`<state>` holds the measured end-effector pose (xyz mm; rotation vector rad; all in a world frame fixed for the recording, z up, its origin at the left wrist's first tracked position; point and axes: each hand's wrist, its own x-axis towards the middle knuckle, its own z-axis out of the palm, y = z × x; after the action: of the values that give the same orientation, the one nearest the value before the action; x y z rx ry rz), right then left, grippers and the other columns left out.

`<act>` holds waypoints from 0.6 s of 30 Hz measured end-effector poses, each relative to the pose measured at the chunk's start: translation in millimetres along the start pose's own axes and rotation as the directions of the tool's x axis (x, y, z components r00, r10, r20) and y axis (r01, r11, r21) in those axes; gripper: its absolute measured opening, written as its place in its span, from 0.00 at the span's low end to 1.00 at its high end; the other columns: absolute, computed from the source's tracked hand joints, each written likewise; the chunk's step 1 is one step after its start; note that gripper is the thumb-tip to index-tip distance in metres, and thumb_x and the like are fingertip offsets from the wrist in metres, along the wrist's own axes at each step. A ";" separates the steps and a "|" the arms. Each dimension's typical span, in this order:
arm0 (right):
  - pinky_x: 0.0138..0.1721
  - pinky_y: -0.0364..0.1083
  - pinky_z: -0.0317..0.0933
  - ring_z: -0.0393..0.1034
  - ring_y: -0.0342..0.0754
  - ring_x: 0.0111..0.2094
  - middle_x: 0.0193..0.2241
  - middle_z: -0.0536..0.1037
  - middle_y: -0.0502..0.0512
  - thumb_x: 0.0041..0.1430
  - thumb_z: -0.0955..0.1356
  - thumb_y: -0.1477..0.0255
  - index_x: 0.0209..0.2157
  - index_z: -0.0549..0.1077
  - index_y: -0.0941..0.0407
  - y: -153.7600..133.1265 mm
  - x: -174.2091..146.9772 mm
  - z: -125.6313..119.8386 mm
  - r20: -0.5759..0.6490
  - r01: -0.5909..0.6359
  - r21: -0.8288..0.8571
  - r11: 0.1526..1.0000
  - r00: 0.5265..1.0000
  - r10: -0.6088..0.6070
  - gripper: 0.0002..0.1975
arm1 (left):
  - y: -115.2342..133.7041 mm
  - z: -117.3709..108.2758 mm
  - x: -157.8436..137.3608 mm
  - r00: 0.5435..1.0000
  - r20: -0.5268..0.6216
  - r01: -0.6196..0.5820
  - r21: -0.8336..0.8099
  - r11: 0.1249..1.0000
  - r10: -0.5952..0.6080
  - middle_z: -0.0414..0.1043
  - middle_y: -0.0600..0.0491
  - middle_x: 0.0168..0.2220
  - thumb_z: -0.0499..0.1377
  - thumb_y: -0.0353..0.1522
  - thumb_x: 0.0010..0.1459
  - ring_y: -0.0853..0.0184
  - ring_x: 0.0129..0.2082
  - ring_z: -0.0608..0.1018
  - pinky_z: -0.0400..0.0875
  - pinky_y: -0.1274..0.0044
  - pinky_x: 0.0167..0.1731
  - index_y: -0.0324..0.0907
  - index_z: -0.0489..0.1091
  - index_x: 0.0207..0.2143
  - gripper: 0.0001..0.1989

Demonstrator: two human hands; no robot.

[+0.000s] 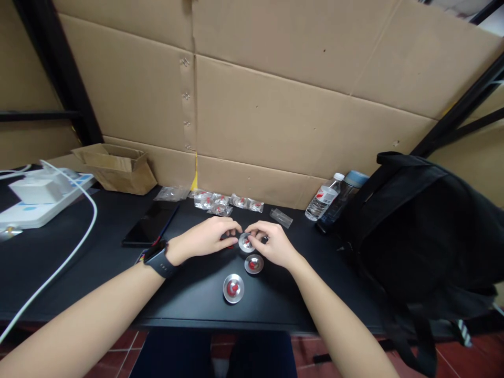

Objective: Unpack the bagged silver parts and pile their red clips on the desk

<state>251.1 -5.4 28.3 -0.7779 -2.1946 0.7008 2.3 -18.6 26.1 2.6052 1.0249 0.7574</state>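
The step in hand looks like close handling of a small round silver metal piece, dish-shaped with red marking at its centre (244, 244), held up between the two hands over the black desk (181, 294). The right hand (271, 241) appears clamped on this piece, its thumb lying over the right side of the face and its fingers curled around the far side. The left hand (207, 236) is bent in at the opposite rim, thumb and fingertips slightly apart; whether it grips the edge I cannot tell. Continuing this handling would, I judge, call for a steady pinch by the right hand while the left fingertips work at the rim.

The held piece turns its hollow face up and back toward the person. Being circular, that face has no evident long axis; the line through its centre seems to run toward the wearer and upward. Its depth behind the face is hidden.

Just nearer the person, a second silver dish-shaped piece with a red centre (254, 264) rests face up on the desk, and a third matching silver piece (233, 289) lies closer to the front edge, apart from it.
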 end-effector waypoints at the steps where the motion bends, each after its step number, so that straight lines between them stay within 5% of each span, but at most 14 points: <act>1: 0.33 0.42 0.71 0.74 0.43 0.29 0.32 0.78 0.52 0.57 0.70 0.78 0.41 0.80 0.57 -0.5 -0.2 0.0 -0.001 -0.002 0.007 1.000 1.000 0.002 0.10 | 0.4 0.3 0.0 1.000 0.003 -0.001 0.000 1.000 0.001 0.78 0.51 0.41 0.60 0.33 0.67 0.65 0.38 0.78 0.69 0.76 0.41 0.43 0.75 0.49 0.10; 18: 0.36 0.42 0.72 0.75 0.43 0.31 0.34 0.79 0.53 0.61 0.69 0.77 0.41 0.80 0.56 -2.7 -2.7 -0.3 0.041 0.003 0.008 1.000 0.999 -0.004 0.08 | 1.4 0.9 0.2 0.998 0.067 -0.016 0.009 1.000 0.015 0.78 0.51 0.37 0.62 0.33 0.66 0.65 0.37 0.79 0.69 0.77 0.39 0.43 0.77 0.44 0.07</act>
<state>251.9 -9.0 29.2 -0.7618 -2.2281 0.7286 3.8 -19.5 26.0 2.6309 0.9927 0.6655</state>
